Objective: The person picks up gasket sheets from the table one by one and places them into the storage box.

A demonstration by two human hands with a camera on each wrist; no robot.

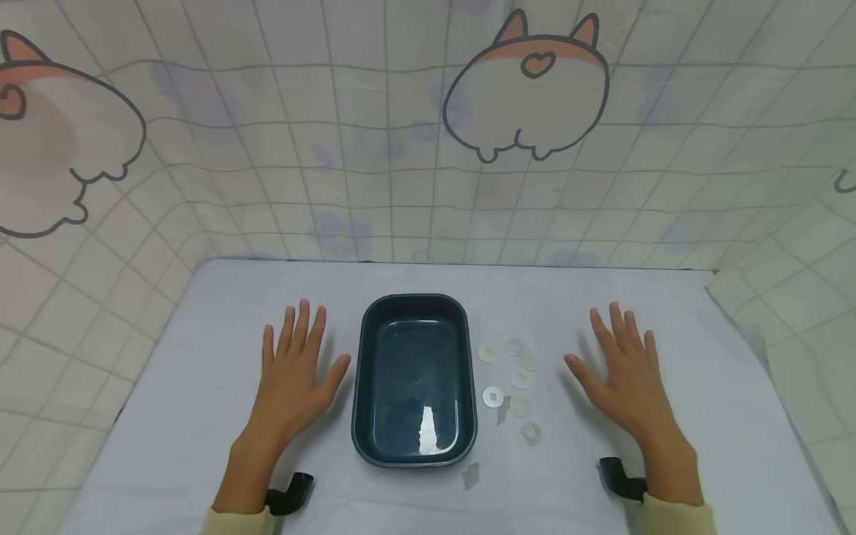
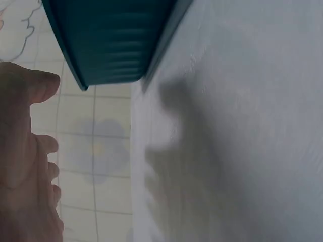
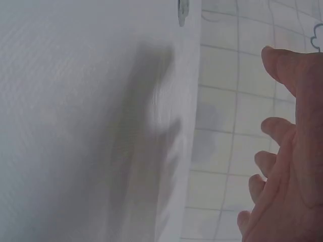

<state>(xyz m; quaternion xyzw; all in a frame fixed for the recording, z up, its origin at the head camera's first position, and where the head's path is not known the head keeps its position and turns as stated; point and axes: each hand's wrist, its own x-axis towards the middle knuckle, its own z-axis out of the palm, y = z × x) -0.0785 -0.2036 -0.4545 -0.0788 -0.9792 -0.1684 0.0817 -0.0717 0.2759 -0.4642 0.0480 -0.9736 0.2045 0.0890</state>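
Note:
A dark teal rectangular tray [image 1: 364, 386] stands in the middle of the white table, nothing inside it. Several flat metal washers [image 1: 493, 396] lie scattered just right of the tray. My left hand [image 1: 294, 371] is spread flat over the table to the left of the tray, fingers straight, holding nothing. My right hand [image 1: 625, 371] is spread the same way to the right of the washers, also with nothing in it. The left wrist view shows the tray's outer wall [image 2: 108, 45] beside my left hand [image 2: 25, 151]. The right wrist view shows my right hand [image 3: 287, 166] and one washer [image 3: 182, 10] at the top.
The table [image 1: 200, 386] is covered with a white cloth and walled on three sides by a tiled-pattern curtain with cartoon prints. Two small scraps [image 1: 471, 476] lie on the cloth near the tray's front right corner.

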